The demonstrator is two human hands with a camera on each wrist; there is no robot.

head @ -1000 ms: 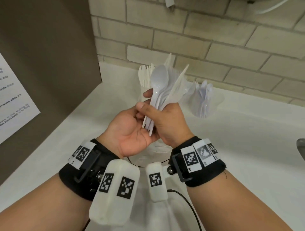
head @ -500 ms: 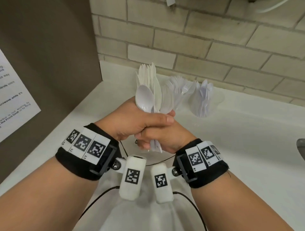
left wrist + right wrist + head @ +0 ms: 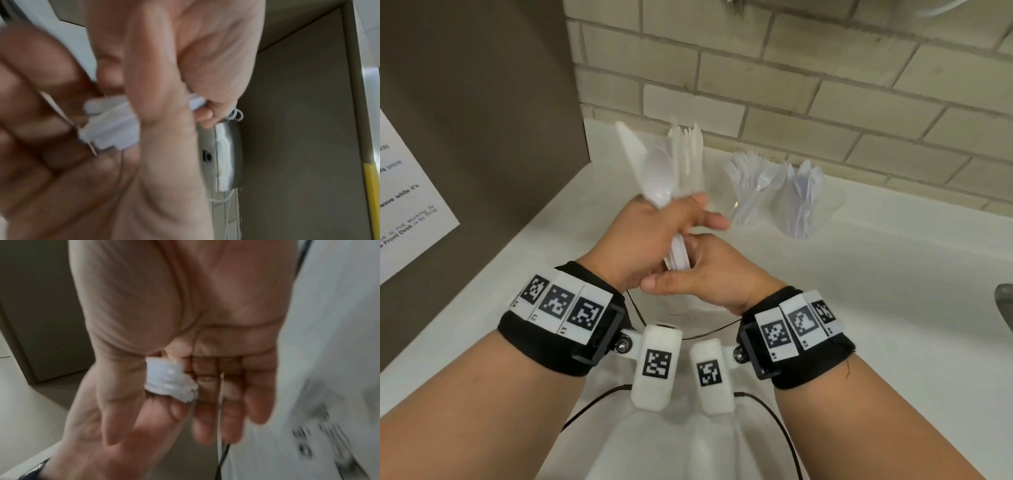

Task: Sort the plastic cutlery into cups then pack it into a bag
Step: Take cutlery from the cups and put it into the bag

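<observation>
My left hand [image 3: 654, 236] grips a bundle of white plastic cutlery [image 3: 674, 171] upright above the white counter [image 3: 893, 291]; spoon bowls and knife blades stick up out of the fist. My right hand [image 3: 709, 277] is cupped just below, its relaxed fingers lying against the handle ends [image 3: 170, 382]. In the left wrist view the bundle's ends [image 3: 111, 123] show between both hands, blurred. Two clear cups stand at the back: one with forks [image 3: 753, 192], one with spoons [image 3: 804, 202].
A brown panel with a paper sign [image 3: 410, 205] closes the left side, and a brick wall [image 3: 791, 85] runs along the back. A grey metal object [image 3: 1005, 305] pokes in at the right edge. White creased material [image 3: 664, 445] lies below my wrists, crossed by black cables.
The bundle passed from my right hand into my left, which turned over and closed round it. It moved left, uncovering the cups. My right hand dropped under the handle ends.
</observation>
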